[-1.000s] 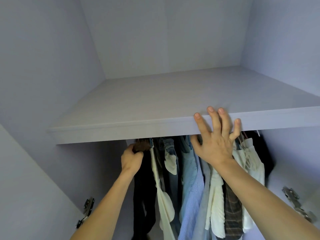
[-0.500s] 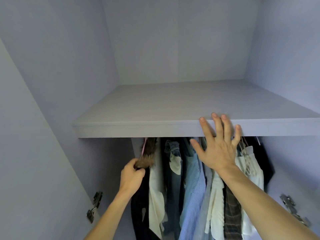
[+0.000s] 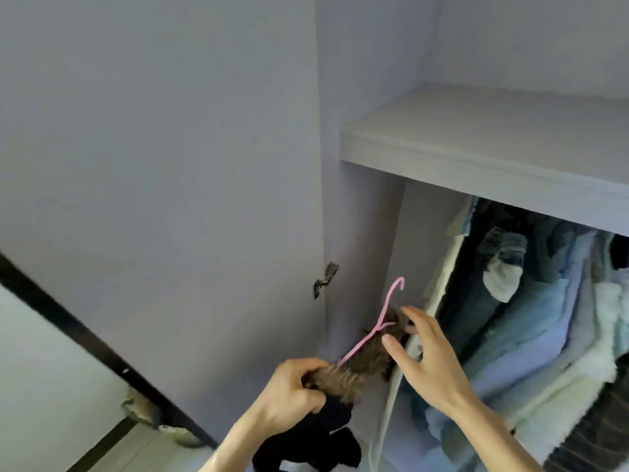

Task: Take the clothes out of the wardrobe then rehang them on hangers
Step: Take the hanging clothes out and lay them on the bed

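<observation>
My left hand (image 3: 292,390) grips the brown fur collar (image 3: 354,366) of a black garment (image 3: 320,441), which hangs on a pink hanger (image 3: 381,321) held out in front of the open wardrobe. The hanger's hook points up, free of the rail. My right hand (image 3: 425,362) reaches towards the far end of the fur collar with fingers spread and relaxed; whether it touches the collar is unclear. Several other clothes (image 3: 531,318), blue, white and denim, still hang inside under the shelf.
The wardrobe shelf (image 3: 476,158) juts out at upper right. The open left door (image 3: 170,165) fills the left, with a metal hinge (image 3: 325,277) on its inner edge. A dark floor strip (image 3: 85,332) runs below the door.
The fur-collared garment and its pink hanger came off the rail and out of the wardrobe to the left. My right hand left the shelf edge and dropped towards the collar. The view swung left.
</observation>
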{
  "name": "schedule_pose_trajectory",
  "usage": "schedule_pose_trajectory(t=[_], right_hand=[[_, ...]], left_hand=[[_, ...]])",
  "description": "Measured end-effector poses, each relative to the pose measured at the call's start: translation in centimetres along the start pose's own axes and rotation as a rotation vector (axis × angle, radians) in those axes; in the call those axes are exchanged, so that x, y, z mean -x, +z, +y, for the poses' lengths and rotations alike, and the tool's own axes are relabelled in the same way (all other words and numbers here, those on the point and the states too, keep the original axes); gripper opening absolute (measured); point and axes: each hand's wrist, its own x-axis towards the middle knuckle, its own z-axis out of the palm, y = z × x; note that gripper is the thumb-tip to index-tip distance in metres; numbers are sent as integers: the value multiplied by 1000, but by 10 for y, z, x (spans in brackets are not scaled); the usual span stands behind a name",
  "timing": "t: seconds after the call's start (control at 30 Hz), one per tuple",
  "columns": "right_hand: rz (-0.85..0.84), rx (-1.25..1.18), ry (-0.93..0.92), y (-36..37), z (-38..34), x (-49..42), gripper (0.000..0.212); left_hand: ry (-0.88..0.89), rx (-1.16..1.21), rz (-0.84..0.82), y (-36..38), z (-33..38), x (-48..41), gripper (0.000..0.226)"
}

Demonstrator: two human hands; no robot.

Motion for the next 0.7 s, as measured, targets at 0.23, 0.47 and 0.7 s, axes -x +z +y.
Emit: schedule_pose_trajectory(t=[0.23, 0.47, 0.7], right_hand=[[-522, 61, -189, 104, -21, 16, 29], [-842, 75, -542, 174, -51, 101, 27], [-916, -13, -1043, 194, -127, 214, 31]], left_hand=[[-321, -63, 216, 4, -60, 136, 41], [-546, 54, 779, 83, -83, 284, 18], [-596, 99, 1136, 151, -70, 383, 20]])
